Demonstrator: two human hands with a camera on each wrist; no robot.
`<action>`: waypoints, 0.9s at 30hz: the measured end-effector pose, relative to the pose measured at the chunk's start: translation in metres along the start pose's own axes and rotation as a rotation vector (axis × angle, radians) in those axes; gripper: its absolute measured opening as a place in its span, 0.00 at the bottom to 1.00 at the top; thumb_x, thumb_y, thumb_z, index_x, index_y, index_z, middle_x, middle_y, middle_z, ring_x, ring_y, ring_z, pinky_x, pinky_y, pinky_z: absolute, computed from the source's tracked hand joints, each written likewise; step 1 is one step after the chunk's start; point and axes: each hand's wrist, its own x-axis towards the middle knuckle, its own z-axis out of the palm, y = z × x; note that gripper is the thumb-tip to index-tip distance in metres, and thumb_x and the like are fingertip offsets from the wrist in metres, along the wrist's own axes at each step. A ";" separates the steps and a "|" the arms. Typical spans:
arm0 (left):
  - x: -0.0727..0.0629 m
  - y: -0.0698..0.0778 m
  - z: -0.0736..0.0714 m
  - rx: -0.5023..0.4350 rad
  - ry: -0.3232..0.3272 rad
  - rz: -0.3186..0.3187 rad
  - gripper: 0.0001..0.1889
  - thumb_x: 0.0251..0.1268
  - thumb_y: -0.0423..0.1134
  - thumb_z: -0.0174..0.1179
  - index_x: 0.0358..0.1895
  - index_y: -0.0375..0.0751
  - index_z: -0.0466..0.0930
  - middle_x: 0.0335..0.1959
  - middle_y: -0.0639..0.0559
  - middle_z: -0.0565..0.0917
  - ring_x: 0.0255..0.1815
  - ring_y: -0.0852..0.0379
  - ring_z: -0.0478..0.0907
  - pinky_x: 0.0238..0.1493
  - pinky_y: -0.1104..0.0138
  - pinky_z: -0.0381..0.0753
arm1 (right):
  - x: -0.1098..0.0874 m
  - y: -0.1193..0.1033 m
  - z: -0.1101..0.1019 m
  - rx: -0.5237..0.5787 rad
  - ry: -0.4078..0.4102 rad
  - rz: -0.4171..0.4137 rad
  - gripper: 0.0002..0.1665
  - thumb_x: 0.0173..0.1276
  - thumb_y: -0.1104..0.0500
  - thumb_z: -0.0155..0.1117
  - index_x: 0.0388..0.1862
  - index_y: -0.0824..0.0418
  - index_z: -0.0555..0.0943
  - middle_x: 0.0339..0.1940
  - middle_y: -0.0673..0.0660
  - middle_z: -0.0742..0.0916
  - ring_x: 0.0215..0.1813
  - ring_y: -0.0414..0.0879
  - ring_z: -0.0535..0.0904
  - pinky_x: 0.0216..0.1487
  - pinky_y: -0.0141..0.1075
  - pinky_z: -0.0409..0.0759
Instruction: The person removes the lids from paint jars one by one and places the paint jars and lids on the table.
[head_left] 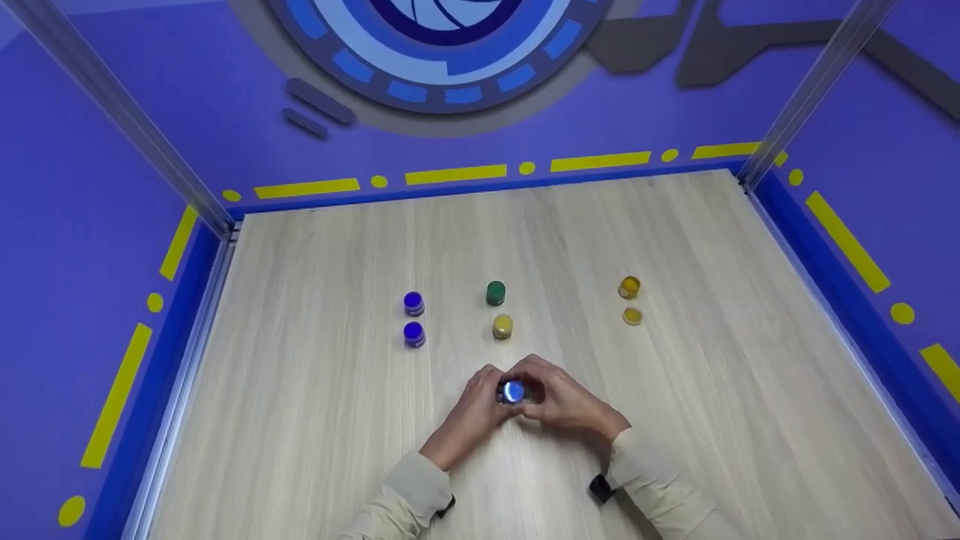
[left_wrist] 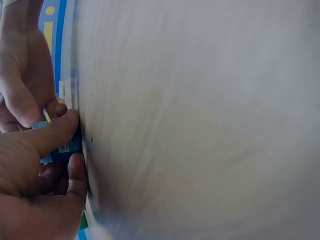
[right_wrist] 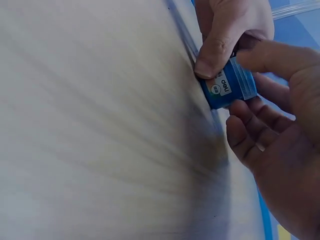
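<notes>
A small blue jar [head_left: 513, 391] is held between both hands, close over the table at the near middle. My left hand [head_left: 476, 401] grips its lower body, the thumb [left_wrist: 62, 131] lying along the side by a white label. From the other side, my right hand [head_left: 559, 397] has its thumb and fingers curled round the ribbed, clear-looking lid [right_wrist: 243, 79]. In the right wrist view the jar [right_wrist: 220, 91] shows its label upside down. Fingers partly hide the lid in the left wrist view.
Beyond the hands stand a yellow jar [head_left: 502, 327] and a green jar [head_left: 495, 293]. Two violet-blue jars [head_left: 414, 334] are to the left. Farther right is an amber jar [head_left: 629, 287] with a flat yellowish disc [head_left: 632, 316] before it. Blue-purple panels [head_left: 465, 142] enclose the wooden table [head_left: 300, 375].
</notes>
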 end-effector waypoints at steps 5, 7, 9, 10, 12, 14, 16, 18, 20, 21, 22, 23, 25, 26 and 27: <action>0.000 -0.001 0.002 -0.018 -0.012 -0.025 0.16 0.58 0.35 0.76 0.44 0.38 0.79 0.41 0.53 0.77 0.45 0.55 0.75 0.52 0.60 0.77 | -0.011 -0.009 0.008 0.024 0.213 0.160 0.32 0.57 0.57 0.83 0.56 0.66 0.77 0.39 0.57 0.82 0.39 0.49 0.78 0.39 0.34 0.77; 0.000 0.000 0.001 -0.028 -0.015 -0.039 0.16 0.58 0.35 0.76 0.45 0.38 0.79 0.41 0.53 0.77 0.46 0.55 0.75 0.52 0.60 0.77 | -0.014 -0.013 0.012 0.033 0.270 0.214 0.31 0.56 0.56 0.84 0.52 0.66 0.77 0.37 0.57 0.82 0.37 0.48 0.78 0.37 0.32 0.76; 0.000 0.000 0.001 -0.033 -0.014 -0.043 0.17 0.57 0.34 0.76 0.45 0.37 0.79 0.42 0.53 0.77 0.46 0.55 0.75 0.53 0.60 0.77 | -0.016 -0.015 0.016 0.039 0.297 0.234 0.30 0.55 0.56 0.84 0.49 0.66 0.78 0.35 0.57 0.83 0.36 0.48 0.78 0.36 0.32 0.75; 0.000 0.001 0.000 -0.034 -0.014 -0.045 0.17 0.57 0.34 0.76 0.46 0.37 0.79 0.42 0.53 0.77 0.46 0.55 0.75 0.53 0.60 0.77 | -0.016 -0.016 0.018 0.043 0.300 0.238 0.30 0.54 0.56 0.85 0.48 0.66 0.78 0.35 0.57 0.83 0.35 0.48 0.78 0.35 0.31 0.75; 0.000 0.001 0.001 -0.039 -0.012 -0.042 0.17 0.58 0.34 0.76 0.46 0.36 0.79 0.42 0.52 0.77 0.46 0.54 0.75 0.53 0.59 0.77 | -0.017 -0.017 0.021 0.050 0.306 0.238 0.29 0.54 0.56 0.85 0.47 0.65 0.78 0.35 0.57 0.84 0.35 0.48 0.78 0.35 0.31 0.75; 0.000 0.000 0.001 -0.040 -0.009 -0.033 0.16 0.59 0.35 0.75 0.46 0.36 0.79 0.42 0.52 0.77 0.46 0.54 0.75 0.53 0.59 0.77 | -0.014 -0.016 0.024 0.061 0.310 0.233 0.28 0.54 0.57 0.84 0.47 0.66 0.78 0.35 0.56 0.84 0.35 0.47 0.79 0.35 0.31 0.76; 0.000 -0.001 0.002 -0.031 -0.001 -0.015 0.16 0.60 0.35 0.75 0.46 0.35 0.79 0.42 0.51 0.77 0.46 0.54 0.75 0.53 0.60 0.77 | -0.012 -0.015 0.025 0.073 0.311 0.234 0.27 0.54 0.59 0.84 0.46 0.66 0.78 0.35 0.55 0.84 0.35 0.47 0.79 0.35 0.31 0.77; -0.001 -0.001 0.002 -0.021 0.007 0.004 0.16 0.59 0.35 0.74 0.46 0.35 0.79 0.41 0.51 0.78 0.46 0.53 0.75 0.53 0.59 0.77 | -0.010 -0.014 0.026 0.077 0.305 0.239 0.27 0.54 0.59 0.84 0.46 0.66 0.78 0.35 0.53 0.83 0.36 0.46 0.79 0.36 0.31 0.77; -0.001 -0.002 0.003 -0.018 0.008 0.009 0.16 0.59 0.33 0.74 0.45 0.35 0.78 0.42 0.51 0.78 0.46 0.53 0.75 0.53 0.59 0.77 | -0.007 -0.013 0.026 0.077 0.296 0.244 0.26 0.54 0.60 0.84 0.45 0.65 0.78 0.35 0.52 0.83 0.36 0.45 0.79 0.36 0.31 0.78; -0.001 -0.002 0.003 -0.016 0.009 0.010 0.16 0.59 0.33 0.74 0.45 0.35 0.78 0.42 0.50 0.78 0.46 0.52 0.75 0.53 0.59 0.77 | -0.007 -0.013 0.026 0.073 0.291 0.243 0.26 0.54 0.60 0.84 0.45 0.64 0.78 0.35 0.52 0.83 0.36 0.45 0.79 0.36 0.31 0.78; -0.001 -0.002 0.003 -0.018 0.008 0.010 0.16 0.59 0.32 0.74 0.46 0.35 0.78 0.42 0.50 0.77 0.47 0.52 0.75 0.53 0.59 0.77 | -0.006 -0.012 0.025 0.066 0.287 0.241 0.25 0.54 0.60 0.84 0.44 0.64 0.78 0.35 0.51 0.83 0.36 0.45 0.79 0.36 0.31 0.77; -0.001 -0.003 0.003 -0.021 0.006 0.008 0.16 0.59 0.32 0.74 0.46 0.35 0.78 0.42 0.50 0.77 0.47 0.52 0.75 0.54 0.59 0.77 | -0.005 -0.012 0.025 0.060 0.282 0.241 0.25 0.54 0.60 0.84 0.44 0.63 0.78 0.35 0.51 0.83 0.36 0.44 0.78 0.36 0.31 0.77; 0.000 -0.003 0.003 -0.026 0.007 0.005 0.16 0.59 0.31 0.73 0.46 0.35 0.78 0.42 0.50 0.78 0.47 0.52 0.75 0.54 0.59 0.77 | -0.004 -0.011 0.024 0.050 0.273 0.235 0.23 0.54 0.60 0.84 0.43 0.62 0.79 0.34 0.50 0.83 0.36 0.43 0.78 0.36 0.31 0.77; -0.001 -0.003 0.003 -0.026 0.012 0.012 0.16 0.59 0.31 0.73 0.46 0.35 0.78 0.42 0.50 0.78 0.47 0.52 0.75 0.53 0.59 0.77 | -0.004 -0.011 0.023 0.047 0.267 0.234 0.23 0.55 0.60 0.84 0.43 0.62 0.79 0.34 0.50 0.83 0.36 0.43 0.78 0.36 0.31 0.77; -0.001 -0.004 0.003 -0.028 0.017 0.020 0.16 0.59 0.31 0.74 0.46 0.34 0.78 0.42 0.50 0.77 0.47 0.52 0.75 0.53 0.59 0.77 | -0.004 -0.011 0.023 0.044 0.260 0.233 0.22 0.55 0.60 0.84 0.42 0.62 0.79 0.34 0.50 0.83 0.36 0.43 0.78 0.36 0.31 0.77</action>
